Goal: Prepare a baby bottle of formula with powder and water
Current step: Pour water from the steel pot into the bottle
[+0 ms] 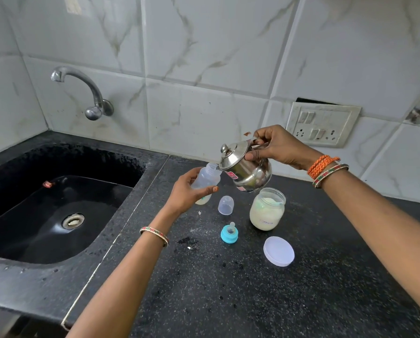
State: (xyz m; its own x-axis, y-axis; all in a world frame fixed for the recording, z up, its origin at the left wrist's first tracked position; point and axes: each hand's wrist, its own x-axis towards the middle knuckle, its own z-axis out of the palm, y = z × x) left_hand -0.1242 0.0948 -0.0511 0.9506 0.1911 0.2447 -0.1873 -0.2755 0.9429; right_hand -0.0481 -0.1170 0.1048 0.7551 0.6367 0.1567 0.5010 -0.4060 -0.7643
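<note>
At frame centre, the right hand (274, 147) is gripping and tipping the steel kettle (246, 168) over the bottle (205, 181), which the left hand (189, 193) is clasping; capping likely follows.

The kettle (246, 170) hides its own spout tip at the bottle (205, 182) mouth, so no water stream can be told. The left hand (188, 193) covers the bottle's middle. The jar (267, 209) label (faint lettering) is too small to read. Both forearms run off the bottom edge.

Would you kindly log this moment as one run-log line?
step: pouring water | left hand: holds baby bottle | right hand: tilts steel kettle at bottle mouth | formula jar: open | nipple cap: on counter
</note>
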